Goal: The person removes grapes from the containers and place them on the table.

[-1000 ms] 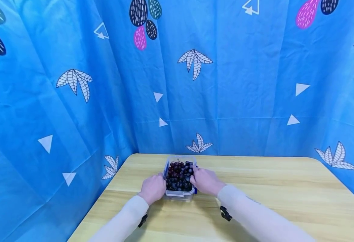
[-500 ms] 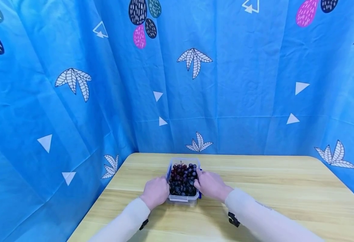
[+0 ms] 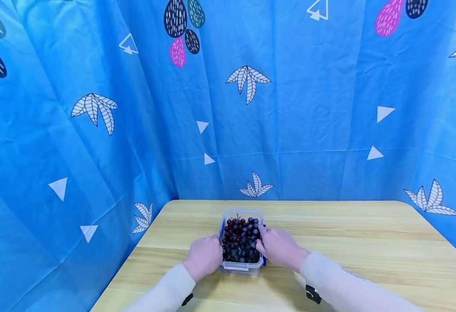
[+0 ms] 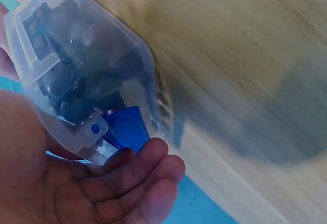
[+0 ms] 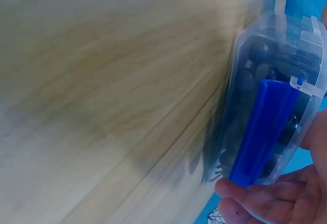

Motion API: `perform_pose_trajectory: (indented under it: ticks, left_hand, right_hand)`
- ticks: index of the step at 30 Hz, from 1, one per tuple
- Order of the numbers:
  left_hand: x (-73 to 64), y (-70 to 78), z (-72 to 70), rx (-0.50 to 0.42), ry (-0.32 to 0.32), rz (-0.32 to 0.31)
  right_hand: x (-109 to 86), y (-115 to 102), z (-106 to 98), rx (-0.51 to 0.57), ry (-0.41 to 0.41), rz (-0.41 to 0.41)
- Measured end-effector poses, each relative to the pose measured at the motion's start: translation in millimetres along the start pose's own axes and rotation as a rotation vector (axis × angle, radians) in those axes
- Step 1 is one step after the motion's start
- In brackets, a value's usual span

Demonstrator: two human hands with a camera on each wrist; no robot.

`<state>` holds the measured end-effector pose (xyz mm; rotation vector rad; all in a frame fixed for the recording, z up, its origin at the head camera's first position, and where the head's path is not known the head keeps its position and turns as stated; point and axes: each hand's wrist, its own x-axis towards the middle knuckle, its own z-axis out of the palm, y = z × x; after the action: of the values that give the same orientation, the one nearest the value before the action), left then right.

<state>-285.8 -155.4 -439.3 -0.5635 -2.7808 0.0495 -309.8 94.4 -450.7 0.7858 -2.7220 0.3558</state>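
Note:
A clear plastic food container [image 3: 241, 265] stands at mid-table in the head view, lidless and filled with dark purple grapes [image 3: 241, 241]. My left hand [image 3: 205, 255] grips its left side, fingers bent along the wall beside a blue side clip [image 4: 129, 127] in the left wrist view. On the opposite side my right hand [image 3: 280, 246] holds the container, with the thumb over the rim near the grapes. Another blue clip [image 5: 264, 132], long and hanging down the wall, shows in the right wrist view above the right fingertips [image 5: 230, 187]. The palms hide parts of both side walls.
The light wooden table [image 3: 348, 242] stretches around the container, widest to the right. A blue patterned curtain [image 3: 313, 108] hangs behind the table and along its left side. Dark straps [image 3: 312, 294] sit at the wrists, below the light sleeves [image 3: 348, 284].
Both hands have carried or slid the container of grapes a little to the right and nearer to me. The grip on each side stays the same.

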Motion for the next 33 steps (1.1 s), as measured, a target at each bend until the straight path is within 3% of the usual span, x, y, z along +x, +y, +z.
perform_pose_trajectory:
  ticks: [7, 18, 24, 29, 33]
  left_hand:
    - [-5.6, 7.5, -5.7, -0.055, -0.003, -0.009]
    - [-8.9, 13.3, -5.6, -0.030, 0.035, 0.019]
    - [-10.4, 13.1, -8.5, -0.032, -0.014, 0.046]
    - [-9.0, 9.2, -8.3, 0.029, -0.031, 0.062]
    - [-0.7, 5.7, -6.6, 0.028, 0.042, 0.042]
  right_hand:
    - [-8.8, -1.2, -3.5, -0.018, -0.007, 0.001]
    - [-18.0, -1.3, -6.5, -0.008, 0.027, 0.007]
    - [-22.4, -0.6, -7.5, -0.024, 0.044, 0.006]
    - [-23.2, 0.2, -5.6, -0.034, 0.043, 0.018]
    - [-22.4, 0.2, -4.7, -0.041, 0.035, 0.034]
